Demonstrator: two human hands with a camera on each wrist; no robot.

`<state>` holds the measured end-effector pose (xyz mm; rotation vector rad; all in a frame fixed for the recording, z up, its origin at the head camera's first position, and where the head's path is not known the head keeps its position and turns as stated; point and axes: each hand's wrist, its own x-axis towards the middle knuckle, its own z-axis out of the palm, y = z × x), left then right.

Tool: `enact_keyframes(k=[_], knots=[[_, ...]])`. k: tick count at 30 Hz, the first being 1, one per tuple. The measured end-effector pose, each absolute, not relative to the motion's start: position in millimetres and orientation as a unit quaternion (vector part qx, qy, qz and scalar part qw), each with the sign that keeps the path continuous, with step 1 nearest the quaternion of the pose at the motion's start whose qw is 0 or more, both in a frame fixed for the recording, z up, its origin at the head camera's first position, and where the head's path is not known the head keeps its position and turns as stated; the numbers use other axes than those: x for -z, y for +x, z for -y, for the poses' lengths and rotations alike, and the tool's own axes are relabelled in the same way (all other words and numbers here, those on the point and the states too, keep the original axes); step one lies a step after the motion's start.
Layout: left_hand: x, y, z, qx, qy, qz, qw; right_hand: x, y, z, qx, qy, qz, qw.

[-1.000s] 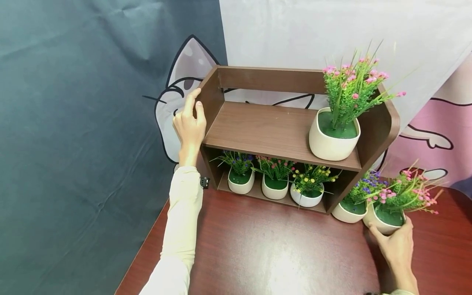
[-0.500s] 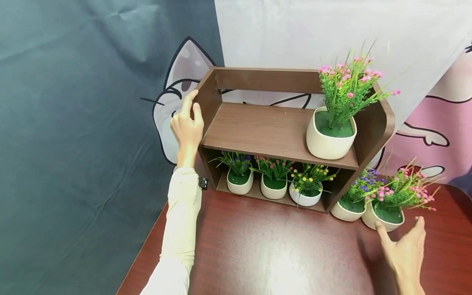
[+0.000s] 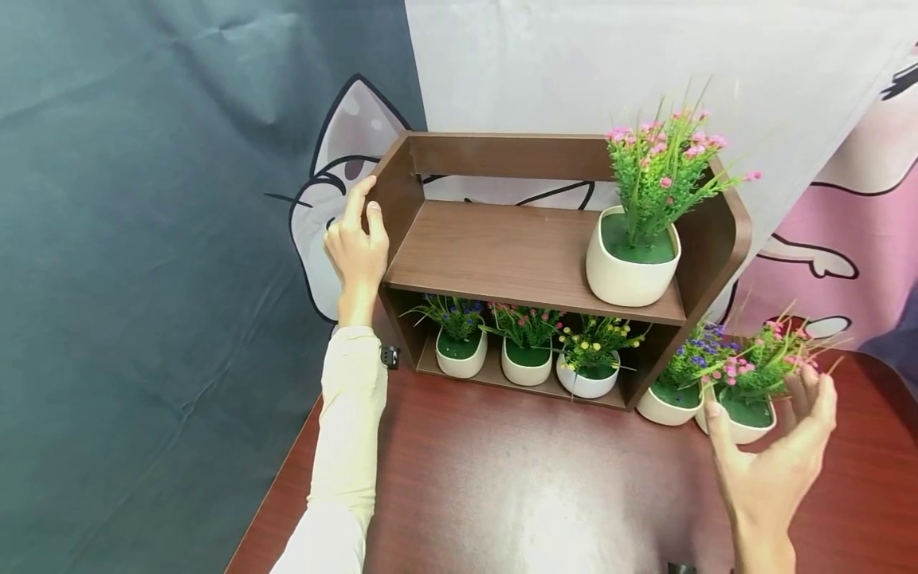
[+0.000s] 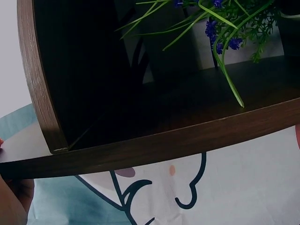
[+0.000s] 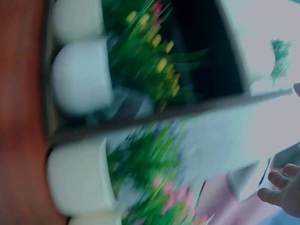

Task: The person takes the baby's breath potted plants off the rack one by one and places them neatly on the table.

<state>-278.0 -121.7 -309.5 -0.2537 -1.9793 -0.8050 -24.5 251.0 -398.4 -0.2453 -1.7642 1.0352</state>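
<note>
A dark brown two-tier wooden shelf (image 3: 495, 239) stands on the table. My left hand (image 3: 356, 247) holds its left side panel (image 4: 108, 157), thumb inward and fingers outside; the left wrist view shows this hand only at its edge. My right hand (image 3: 778, 454) is raised, empty, with thumb and fingers spread, in front of the potted pink flowers (image 3: 746, 410) at the right and apparently clear of them. Beside that pot, against the shelf's right side, sit potted blue flowers (image 3: 670, 402). A larger pot of pink flowers (image 3: 631, 271) stands on the upper tier's right end.
Along the lower tier are potted blue-purple flowers (image 3: 460, 351), potted red flowers (image 3: 527, 359) and a white pot of yellow flowers (image 3: 588, 375). The red-brown tabletop (image 3: 502, 470) extends in front. Printed cloth (image 3: 538, 64) hangs behind. The right wrist view is blurred.
My right hand has let go of the right-hand pink flower pot, drawn back toward me and risen. My left hand stays on the shelf's side. The head view has shifted slightly right.
</note>
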Motion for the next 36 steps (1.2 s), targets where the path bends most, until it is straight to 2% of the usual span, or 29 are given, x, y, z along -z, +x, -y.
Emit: enact_keyframes(k=[6, 12, 19, 25, 36], knots=[[310, -277, 123, 0.329, -0.103, 0.814, 0.467, 380, -42, -227, -0.528, -0.012, 0.675, 0.515], [310, -277, 124, 0.329, -0.103, 0.818, 0.46, 347, -55, -191, -0.529, 0.04, 0.682, 0.504], [309, -277, 124, 0.326, -0.107, 0.82, 0.458, 345, -85, -186, -0.483, 0.0, 0.742, 0.465], [308, -275, 123, 0.325, -0.106, 0.819, 0.46, 345, -111, -188, -0.437, -0.031, 0.772, 0.46], [307, -274, 123, 0.319, -0.106, 0.82, 0.463, 338, -135, -183, -0.373, -0.118, 0.821, 0.415]])
